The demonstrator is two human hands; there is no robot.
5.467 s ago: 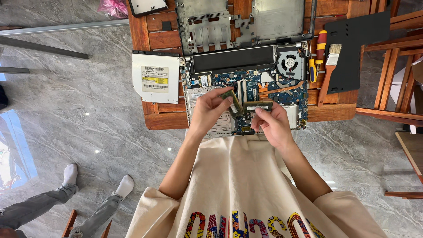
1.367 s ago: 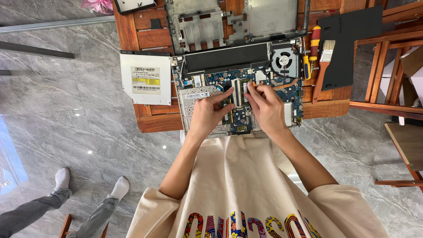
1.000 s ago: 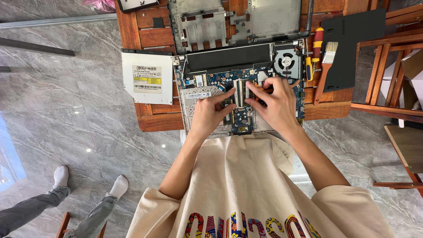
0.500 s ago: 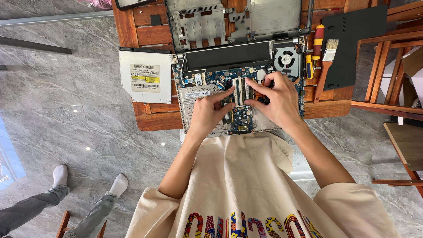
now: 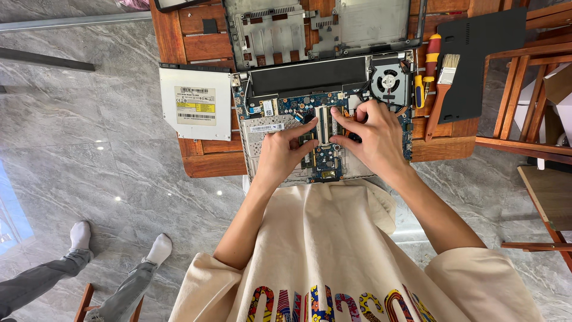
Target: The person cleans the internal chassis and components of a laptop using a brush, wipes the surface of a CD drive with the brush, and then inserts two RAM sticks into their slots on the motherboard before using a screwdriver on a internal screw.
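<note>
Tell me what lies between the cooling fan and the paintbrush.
In the head view, two screwdrivers, red-and-yellow handled, lie on the wooden table between the cooling fan and the paintbrush.

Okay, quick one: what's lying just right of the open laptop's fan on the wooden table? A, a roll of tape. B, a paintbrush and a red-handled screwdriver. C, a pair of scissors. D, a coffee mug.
B: a brush with pale bristles and a red-handled screwdriver lie side by side just right of the fan, on the table; no scissors, mug or tape show there.
</note>
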